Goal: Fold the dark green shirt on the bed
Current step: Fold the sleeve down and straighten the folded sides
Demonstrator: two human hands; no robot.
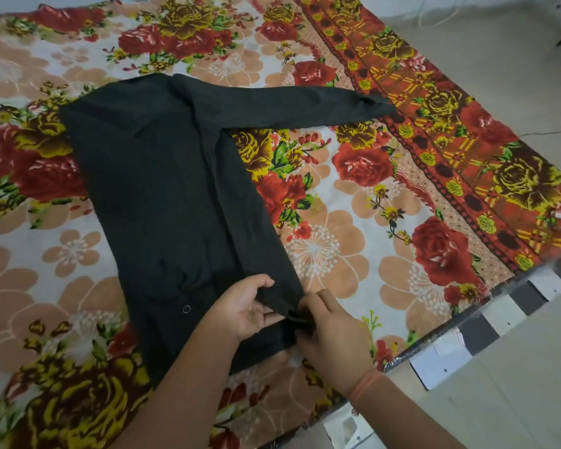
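The dark green shirt (162, 189) lies flat on the bed (353, 254), which is covered by a flowered sheet. One long sleeve (298, 105) stretches out to the right at the far end. The other sleeve is folded down along the shirt's right side, ending at the near hem. My left hand (246, 306) grips that folded sleeve from the left, thumb on top. My right hand (334, 332) pinches the sleeve's cuff end at the shirt's near right corner. A small metal snap (186, 308) shows on the near part of the shirt.
The bed's right edge (467, 322) runs diagonally, with a dark frame wrapped in plastic. Beyond it is pale tiled floor (499, 384). White cables (441, 11) lie on the floor at the top right. An orange thread band circles my right wrist (366, 384).
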